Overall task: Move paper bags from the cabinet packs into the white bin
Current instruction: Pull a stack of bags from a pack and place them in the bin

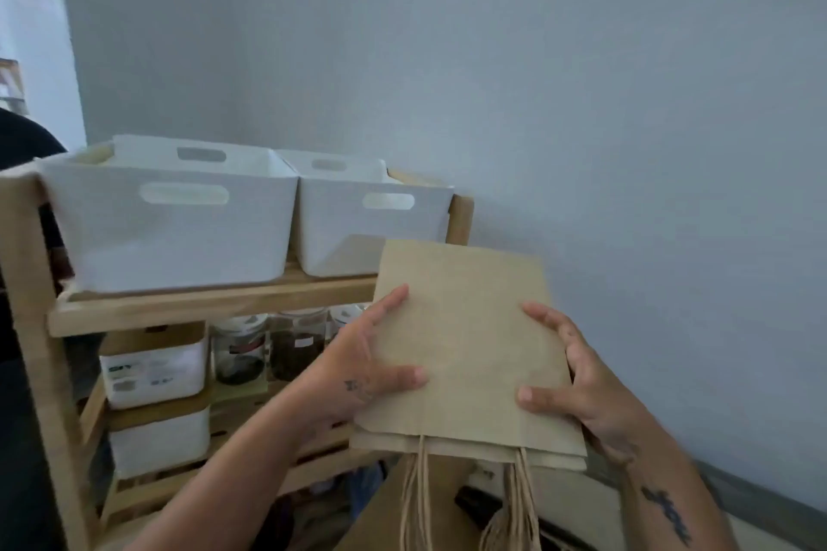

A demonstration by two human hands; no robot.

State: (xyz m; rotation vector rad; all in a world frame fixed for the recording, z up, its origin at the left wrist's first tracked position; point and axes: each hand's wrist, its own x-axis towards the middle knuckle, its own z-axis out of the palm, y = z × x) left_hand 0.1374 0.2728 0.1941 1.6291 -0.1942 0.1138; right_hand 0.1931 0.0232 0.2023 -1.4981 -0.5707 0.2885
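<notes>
- While both hands carry it in the air, a flat stack of paper bags (470, 344) hangs just before the wooden shelf (215, 304).
- Left hand (371, 367) and right hand (577, 376) each grasp one side edge, fingers (543, 313) pressed on top, probably to keep the stack square.
- Twine handles (514, 501) dangle toward the person, so the closed end leads.
- Right white bin (371, 228) sits nearest on the shelf top, beside the left white bin (170, 228). It looks like the target.
</notes>
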